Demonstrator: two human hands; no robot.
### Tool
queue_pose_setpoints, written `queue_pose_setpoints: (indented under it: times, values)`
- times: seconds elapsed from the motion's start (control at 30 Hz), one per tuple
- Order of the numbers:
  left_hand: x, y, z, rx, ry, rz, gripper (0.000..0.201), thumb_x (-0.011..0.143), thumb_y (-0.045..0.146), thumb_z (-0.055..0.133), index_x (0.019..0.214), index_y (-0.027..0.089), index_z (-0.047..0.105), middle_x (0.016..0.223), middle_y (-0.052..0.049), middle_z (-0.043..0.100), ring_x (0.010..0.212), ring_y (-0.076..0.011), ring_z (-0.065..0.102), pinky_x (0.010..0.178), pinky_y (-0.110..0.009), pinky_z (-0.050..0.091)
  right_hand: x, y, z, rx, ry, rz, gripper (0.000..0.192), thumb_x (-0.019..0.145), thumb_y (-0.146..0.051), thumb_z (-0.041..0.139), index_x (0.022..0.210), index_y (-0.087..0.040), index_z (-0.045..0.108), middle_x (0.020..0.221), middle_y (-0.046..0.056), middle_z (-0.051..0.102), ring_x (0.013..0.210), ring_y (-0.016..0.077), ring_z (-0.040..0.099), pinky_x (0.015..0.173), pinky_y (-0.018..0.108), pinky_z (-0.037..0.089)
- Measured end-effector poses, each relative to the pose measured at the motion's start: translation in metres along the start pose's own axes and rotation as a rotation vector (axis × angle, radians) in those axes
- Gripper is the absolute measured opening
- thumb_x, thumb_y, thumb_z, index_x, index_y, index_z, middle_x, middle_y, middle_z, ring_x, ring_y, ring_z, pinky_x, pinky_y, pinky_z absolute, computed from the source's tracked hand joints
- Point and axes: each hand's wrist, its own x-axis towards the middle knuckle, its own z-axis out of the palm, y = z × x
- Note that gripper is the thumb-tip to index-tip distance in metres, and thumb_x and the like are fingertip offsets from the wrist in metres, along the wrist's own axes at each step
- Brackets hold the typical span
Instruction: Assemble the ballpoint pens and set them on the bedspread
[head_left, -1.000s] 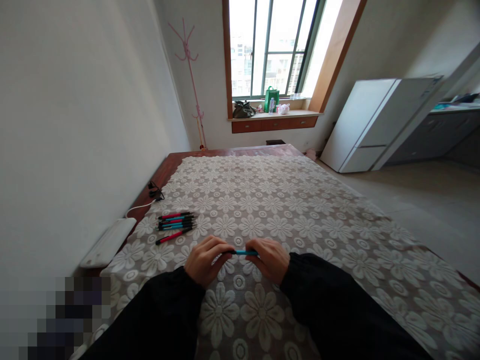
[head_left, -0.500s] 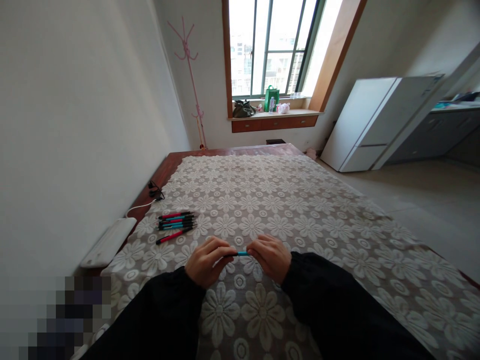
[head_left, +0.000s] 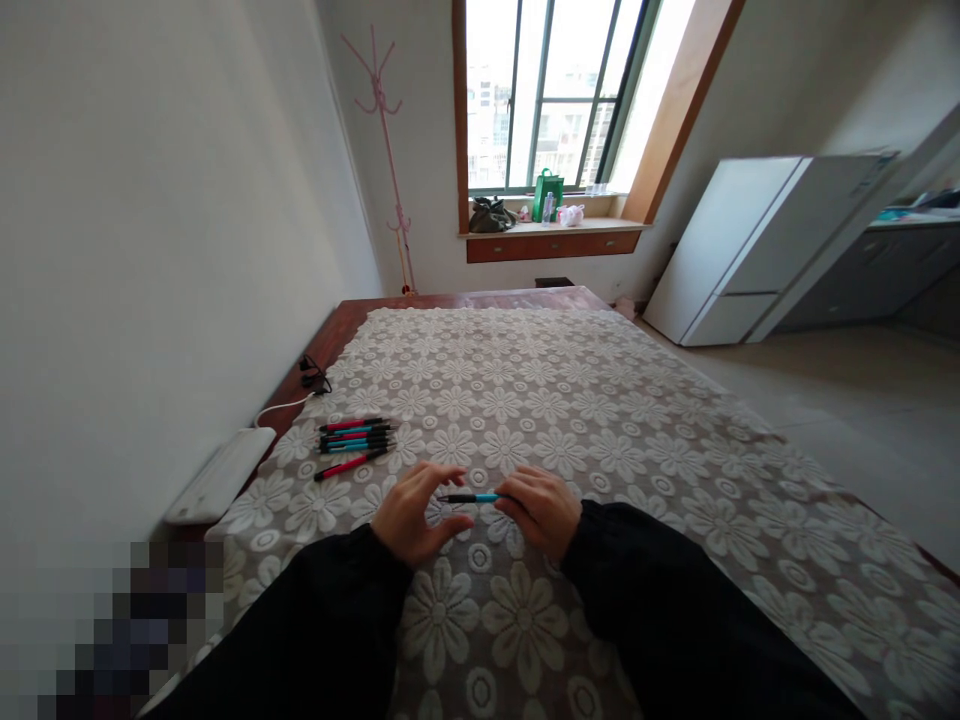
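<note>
A blue pen with a black grip (head_left: 471, 498) lies level in the air between my hands, its tip pointing left. My right hand (head_left: 541, 508) pinches its blue end, which is partly hidden by the fingers. Around the tip, my left hand (head_left: 418, 512) is open, thumb and fingers spread apart and not touching the pen. Beyond my left hand, a row of several red and blue pens (head_left: 356, 437) rests on the flowered tablecloth (head_left: 517, 610). One red pen (head_left: 349, 464) lies slightly apart, nearer to me and at a slant.
At the table's left edge are a white flat device (head_left: 221, 478) with a cable and a black plug (head_left: 313, 378). A pink coat stand (head_left: 390, 150), a window sill with a green bag (head_left: 547, 195), and a white refrigerator (head_left: 750, 250) stand beyond the table.
My left hand has let go of the pen's black end and spread its fingers, uncovering the grip and tip. My right hand keeps its hold.
</note>
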Motion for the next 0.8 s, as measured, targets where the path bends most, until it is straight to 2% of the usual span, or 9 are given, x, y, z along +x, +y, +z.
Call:
queue_pose_setpoints:
  times: [0.07,0.13,0.2,0.3,0.43,0.53,0.67,0.73,0.8]
  values:
    - [0.0003,0.0007,-0.0006,0.040,-0.004,-0.025,0.017,0.094,0.037,0.060,0.100,0.022,0.064,0.092,-0.005,0.070,0.091,-0.0229,0.062,0.082,-0.038,0.050,0.0002,0.0003,0.0000,-0.005,0.006,-0.008,0.029,0.105,-0.035,0.041,0.092,-0.021,0.062,0.078,0.004,0.066,0.074,0.0205,0.056,0.069,0.032,0.041]
    - [-0.0003,0.0005,-0.0005,0.077,-0.006,-0.019,0.016,0.097,0.032,0.054,0.088,0.022,0.064,0.086,-0.004,0.069,0.087,-0.0217,0.062,0.080,-0.037,0.049,0.0002,0.0008,0.0004,-0.013,0.001,-0.017,0.031,0.105,-0.038,0.040,0.093,-0.021,0.063,0.079,0.004,0.067,0.074,0.0205,0.056,0.069,0.032,0.040]
    - [-0.0010,0.0003,-0.0004,0.081,0.019,0.005,0.009,0.095,0.030,0.057,0.095,0.022,0.063,0.091,-0.004,0.069,0.090,-0.0214,0.062,0.082,-0.036,0.049,0.0002,0.0012,0.0008,-0.020,0.002,-0.018,0.034,0.106,-0.039,0.038,0.093,-0.021,0.063,0.078,0.004,0.067,0.074,0.0204,0.056,0.069,0.032,0.040]
    - [-0.0005,0.0007,-0.0014,0.062,0.057,0.023,0.027,0.090,0.037,0.065,0.111,0.021,0.060,0.106,-0.008,0.069,0.101,-0.0245,0.061,0.090,-0.040,0.048,0.0005,0.0012,0.0005,-0.027,0.012,-0.010,0.036,0.106,-0.040,0.036,0.093,-0.021,0.064,0.077,0.004,0.067,0.073,0.0204,0.056,0.069,0.033,0.040]
    - [0.0013,-0.0008,-0.0012,0.063,0.005,-0.003,0.016,0.097,0.032,0.053,0.091,0.022,0.064,0.095,-0.005,0.070,0.095,-0.0226,0.062,0.086,-0.039,0.049,0.0013,0.0000,-0.0009,-0.028,0.010,-0.025,0.037,0.107,-0.041,0.035,0.095,-0.021,0.064,0.078,0.004,0.067,0.074,0.0203,0.057,0.070,0.033,0.040]
    - [0.0006,-0.0023,0.0012,0.048,0.043,0.016,0.008,0.095,0.029,0.059,0.093,0.022,0.061,0.096,-0.005,0.070,0.095,-0.0212,0.062,0.085,-0.037,0.049,0.0012,-0.0010,-0.0016,-0.037,0.033,-0.015,0.039,0.107,-0.041,0.035,0.091,-0.020,0.063,0.075,0.004,0.065,0.071,0.0197,0.055,0.066,0.032,0.039]
    - [0.0004,-0.0016,0.0008,0.002,0.099,0.025,0.022,0.092,0.040,0.064,0.103,0.021,0.059,0.108,-0.007,0.070,0.105,-0.0237,0.059,0.094,-0.041,0.047,0.0014,-0.0016,-0.0026,-0.051,0.058,-0.034,0.040,0.107,-0.041,0.033,0.089,-0.020,0.062,0.072,0.004,0.064,0.068,0.0192,0.054,0.065,0.032,0.038]
    - [0.0012,-0.0014,-0.0008,0.015,0.042,0.016,0.020,0.098,0.039,0.052,0.094,0.022,0.062,0.098,-0.006,0.071,0.099,-0.0229,0.060,0.090,-0.040,0.047,0.0016,-0.0021,-0.0035,-0.058,0.053,-0.064,0.038,0.107,-0.041,0.035,0.089,-0.020,0.061,0.074,0.004,0.065,0.070,0.0196,0.054,0.067,0.032,0.038]
    - [0.0020,-0.0019,-0.0017,0.049,-0.026,0.025,0.031,0.102,0.033,0.043,0.081,0.022,0.063,0.086,-0.004,0.070,0.090,-0.0212,0.061,0.084,-0.038,0.047,0.0016,-0.0030,-0.0045,-0.079,0.040,-0.073,0.037,0.106,-0.040,0.037,0.088,-0.020,0.061,0.075,0.004,0.065,0.071,0.0201,0.054,0.067,0.033,0.037]
